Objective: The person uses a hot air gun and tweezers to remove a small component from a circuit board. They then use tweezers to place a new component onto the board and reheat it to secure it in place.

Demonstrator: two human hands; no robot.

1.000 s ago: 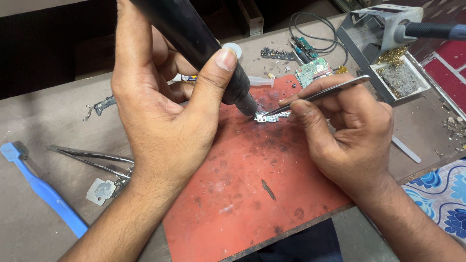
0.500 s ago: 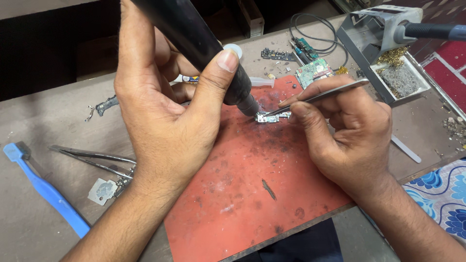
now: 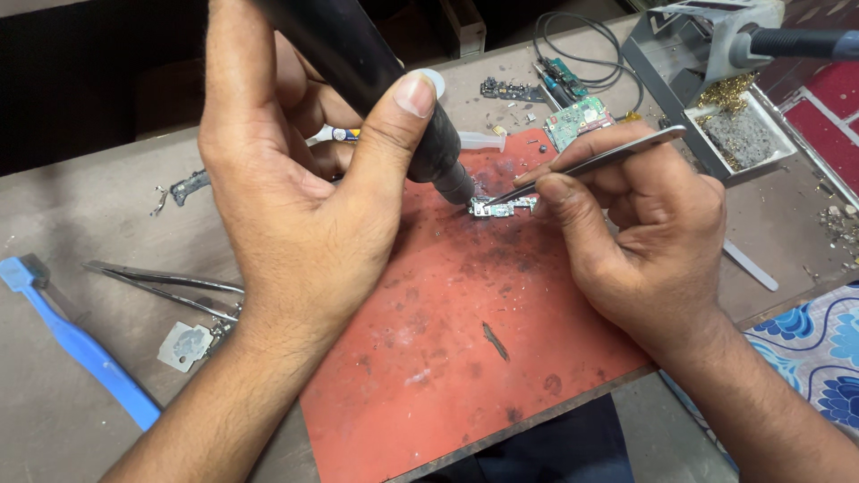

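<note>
A thick black cylindrical hot-air handpiece (image 3: 376, 85) is gripped in the left hand (image 3: 295, 206), the fingers wrapped round its barrel and the thumb pressed along its side. Its metal nozzle is aimed down at a small silvery circuit-board fragment (image 3: 499, 207), which lies near the far edge of a worn red rubber work mat (image 3: 474, 358). Slim steel tweezers (image 3: 591, 165) are pinched between thumb and fingers of the right hand (image 3: 644, 233); their tips are set against the fragment, though whether a part is actually caught between them cannot be told at this size.

As far as can be judged, the work is in its middle stretch: the fragment is already laid out and steadied on the mat, and heat appears to be applied at the nozzle. No loosened component is seen lifted clear, so the removal or seating of a part seems not yet done.

Around the mat, on the brown bench (image 3: 72, 224), a blue plastic pry tool (image 3: 85, 353) and a second pair of grey tweezers (image 3: 165, 286) are laid at the left. A green circuit board (image 3: 577, 121) rests beyond the mat, and a grey metal stand with a tray of brass wool (image 3: 729, 94) is placed at the far right.
</note>
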